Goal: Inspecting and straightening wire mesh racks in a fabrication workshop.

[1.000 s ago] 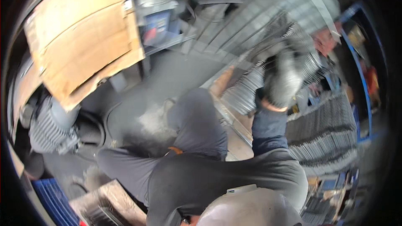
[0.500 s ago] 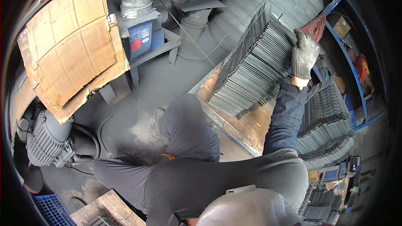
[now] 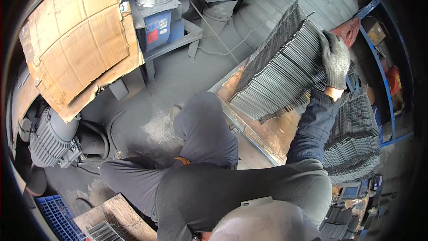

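A tall, leaning stack of thin dark grey plates (image 3: 278, 69) stands on a brown board to my right. My right hand (image 3: 336, 60), in a grey knit glove, rests against the upper right end of this stack. Its fingers look stretched and slightly apart, their tips at the plate edges; the palm side is hidden. A second stack of similar plates (image 3: 350, 138) sits nearer, right of my forearm (image 3: 312, 127). My left hand is out of view.
Left are a flattened cardboard sheet (image 3: 80, 40) and a finned grey motor (image 3: 51, 136). A blue box (image 3: 156, 31) under a duct and a large grey tank (image 3: 298, 0) stand at the back. A blue frame rack (image 3: 388, 67) is far right; a blue crate (image 3: 58, 216) is lower left.
My right hand has shifted slightly along the end of the stack, and its fingers look straighter. The whole view has shifted a little, moving the far things rightward in the picture.
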Motion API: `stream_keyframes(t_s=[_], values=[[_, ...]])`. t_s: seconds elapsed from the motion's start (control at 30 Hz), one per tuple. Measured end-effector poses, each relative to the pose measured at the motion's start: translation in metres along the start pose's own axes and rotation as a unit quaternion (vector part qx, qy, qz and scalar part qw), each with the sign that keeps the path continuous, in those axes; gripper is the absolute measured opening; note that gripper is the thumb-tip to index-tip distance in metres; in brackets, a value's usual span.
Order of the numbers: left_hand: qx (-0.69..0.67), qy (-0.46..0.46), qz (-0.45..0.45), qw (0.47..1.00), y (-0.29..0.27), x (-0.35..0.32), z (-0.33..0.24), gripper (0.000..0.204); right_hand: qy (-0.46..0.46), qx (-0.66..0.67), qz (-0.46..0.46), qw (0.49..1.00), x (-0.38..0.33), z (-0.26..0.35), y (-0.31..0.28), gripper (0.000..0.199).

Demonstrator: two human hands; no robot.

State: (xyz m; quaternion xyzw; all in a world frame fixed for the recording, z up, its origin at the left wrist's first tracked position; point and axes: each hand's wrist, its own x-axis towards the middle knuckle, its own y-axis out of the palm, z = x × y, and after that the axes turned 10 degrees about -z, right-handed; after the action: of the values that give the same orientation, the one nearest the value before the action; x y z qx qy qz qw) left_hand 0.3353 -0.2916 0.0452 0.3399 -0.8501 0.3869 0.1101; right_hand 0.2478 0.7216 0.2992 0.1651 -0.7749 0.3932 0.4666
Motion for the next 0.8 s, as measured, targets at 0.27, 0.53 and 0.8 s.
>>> stream_keyframes(t_s=[0.27,0.53,0.8], values=[[0.249,0.004,0.025,0.968,0.050,0.061,-0.105,0.050,0.044,0.087,-0.218,0.971,-0.026,0.078,0.015,0.039],[0.009,0.303,0.123,0.945,0.311,0.055,-0.317,0.033,0.138,0.588,0.345,0.718,-0.173,0.412,0.000,0.085],[-0.022,0.173,0.211,0.962,0.371,0.035,-0.290,0.036,0.238,0.717,0.438,0.487,-0.209,0.388,0.061,0.065]])
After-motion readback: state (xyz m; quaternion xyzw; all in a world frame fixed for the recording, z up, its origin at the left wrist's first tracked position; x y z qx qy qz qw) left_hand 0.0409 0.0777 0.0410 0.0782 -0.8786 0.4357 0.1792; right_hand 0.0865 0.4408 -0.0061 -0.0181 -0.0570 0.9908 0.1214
